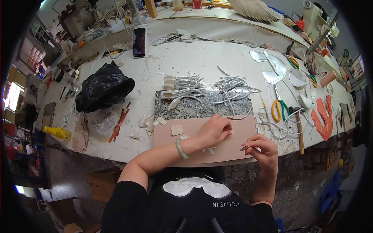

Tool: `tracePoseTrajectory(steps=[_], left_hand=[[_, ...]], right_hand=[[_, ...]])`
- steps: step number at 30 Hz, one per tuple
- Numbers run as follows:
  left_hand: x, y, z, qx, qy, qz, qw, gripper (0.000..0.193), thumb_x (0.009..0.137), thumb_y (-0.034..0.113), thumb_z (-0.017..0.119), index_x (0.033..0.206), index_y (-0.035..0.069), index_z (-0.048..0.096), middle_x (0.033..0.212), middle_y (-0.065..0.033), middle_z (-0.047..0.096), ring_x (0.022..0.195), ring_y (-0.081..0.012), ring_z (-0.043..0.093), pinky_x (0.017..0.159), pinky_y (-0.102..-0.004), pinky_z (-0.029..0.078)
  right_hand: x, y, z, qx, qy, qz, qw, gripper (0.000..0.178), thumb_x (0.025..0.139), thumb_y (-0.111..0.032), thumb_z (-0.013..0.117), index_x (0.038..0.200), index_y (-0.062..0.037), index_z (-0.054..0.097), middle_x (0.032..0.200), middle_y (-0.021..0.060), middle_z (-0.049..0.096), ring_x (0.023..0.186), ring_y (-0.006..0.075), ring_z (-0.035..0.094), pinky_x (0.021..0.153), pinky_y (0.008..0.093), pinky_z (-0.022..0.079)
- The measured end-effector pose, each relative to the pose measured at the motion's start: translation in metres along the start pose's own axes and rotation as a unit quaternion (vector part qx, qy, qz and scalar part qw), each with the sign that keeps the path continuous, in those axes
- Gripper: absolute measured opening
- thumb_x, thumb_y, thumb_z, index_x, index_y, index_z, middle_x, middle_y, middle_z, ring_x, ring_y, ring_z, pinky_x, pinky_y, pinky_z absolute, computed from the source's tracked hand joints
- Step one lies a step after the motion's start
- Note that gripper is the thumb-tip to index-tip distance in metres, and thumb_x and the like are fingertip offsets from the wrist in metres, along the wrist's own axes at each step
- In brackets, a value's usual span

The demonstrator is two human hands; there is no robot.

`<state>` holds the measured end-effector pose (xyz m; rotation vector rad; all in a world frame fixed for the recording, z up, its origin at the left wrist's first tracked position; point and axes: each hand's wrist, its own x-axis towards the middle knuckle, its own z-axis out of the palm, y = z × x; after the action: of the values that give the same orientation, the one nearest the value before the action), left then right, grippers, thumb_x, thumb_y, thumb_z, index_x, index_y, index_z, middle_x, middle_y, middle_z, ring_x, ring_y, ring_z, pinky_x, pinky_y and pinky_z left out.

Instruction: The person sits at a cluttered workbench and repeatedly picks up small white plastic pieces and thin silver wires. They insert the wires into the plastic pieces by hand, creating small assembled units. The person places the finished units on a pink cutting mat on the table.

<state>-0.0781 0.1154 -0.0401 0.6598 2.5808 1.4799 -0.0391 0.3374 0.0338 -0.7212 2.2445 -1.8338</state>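
Note:
My left hand (215,130), with a green bangle (182,149) on its wrist, reaches across a pinkish-tan sheet (186,151). Its fingers are pinched together, with a tiny white bit showing at their tips; what that is I cannot make out. Just right of the sheet's edge, my right hand (265,149) pinches a small flat pale piece (244,148) between thumb and fingers. Oval beige pieces (177,130) and small white strips (210,150) lie on the sheet. Beyond it, silvery straps (188,83) with beige ends and silver cords (235,85) rest on a speckled stone slab (175,109).
On the left are a black plastic bag (104,87), a yellow bottle (58,133) and reddish strips (119,123). A phone (139,42) stands at the back. To the right lie scissors (279,108), white cord (272,126), a hammer (299,134) and orange-red pieces (323,120).

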Motion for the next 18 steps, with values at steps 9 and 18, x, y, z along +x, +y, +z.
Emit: tracePoseTrajectory(steps=[9, 18], left_hand=[[-0.071, 0.015, -0.067, -0.56, 0.033, -0.222, 0.798, 0.02, 0.094, 0.007, 0.06, 0.113, -0.001, 0.059, 0.11, -0.0121, 0.066, 0.11, -0.0247, 0.064, 0.091, -0.0332, 0.055], [-0.11, 0.023, -0.081, -0.563, 0.1, -0.235, 0.786, 0.03, 0.101, 0.018, 0.049, 0.118, -0.005, 0.059, 0.114, -0.0162, 0.064, 0.103, -0.0227, 0.066, 0.091, -0.0356, 0.056]], right_hand=[[0.037, -0.001, 0.042, -0.031, -0.087, -0.057, 0.994, 0.022, 0.082, 0.001, 0.071, 0.102, -0.0061, 0.072, 0.09, 0.0067, 0.061, 0.076, 0.0152, 0.058, 0.064, 0.0265, 0.046], [0.067, -0.005, 0.08, -0.036, -0.126, -0.027, 0.991, 0.012, 0.081, -0.009, 0.076, 0.091, -0.0049, 0.069, 0.079, 0.0051, 0.064, 0.064, 0.0128, 0.059, 0.057, 0.0263, 0.048]])
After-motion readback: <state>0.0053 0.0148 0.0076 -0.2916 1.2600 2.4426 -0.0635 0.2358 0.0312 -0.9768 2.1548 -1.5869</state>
